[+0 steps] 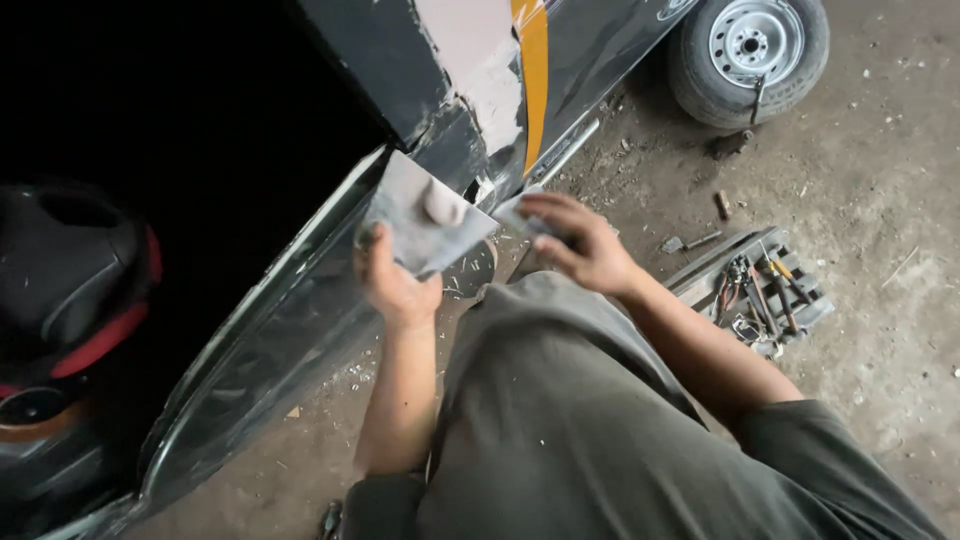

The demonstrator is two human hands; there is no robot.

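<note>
My left hand (392, 282) holds up a flat grey metal plate (420, 215) with a dab of pale filler paste (443, 206) on it, close to the black car body (300, 300). Just to the plate's right, my right hand (578, 240) grips a small flat spreader blade (520, 212) between its fingers. A patch of pale filler (480, 60) covers the car panel above both hands, next to an orange stripe (533, 60). My knee in grey trousers (560, 400) fills the lower middle of the view.
A car wheel (752, 52) stands at the upper right. A grey tray of hand tools (760, 290) lies on the dirty concrete floor at the right, with a small hammer (688, 242) beside it. The car's dark open interior with a red-trimmed seat (80, 290) is on the left.
</note>
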